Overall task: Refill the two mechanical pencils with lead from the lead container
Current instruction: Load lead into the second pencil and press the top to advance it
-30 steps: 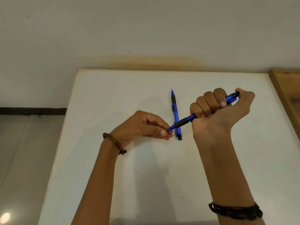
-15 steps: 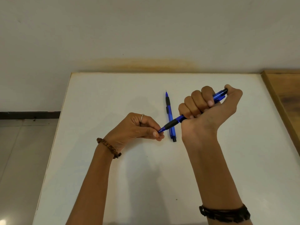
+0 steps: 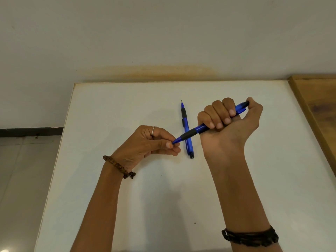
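Pencil [image 3: 201,128] fisted by right hand [image 3: 231,124], thumb on cap. Tip pinched by left hand [image 3: 154,142]. Light, stiff barrel; lead likely brittle. Second pencil [image 3: 187,131] left on worktop [image 3: 109,110].

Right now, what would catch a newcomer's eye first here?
Two bare hands meet over the middle of a white table: the right hand grips a blue mechanical pencil in its fist, thumb on the back end, while the left hand pinches at its tip. A second blue pencil lies flat beneath them.

held blue pencil [image 3: 200,128]: tilted | second blue pencil [image 3: 187,135]: flat on table [image 3: 127,197]
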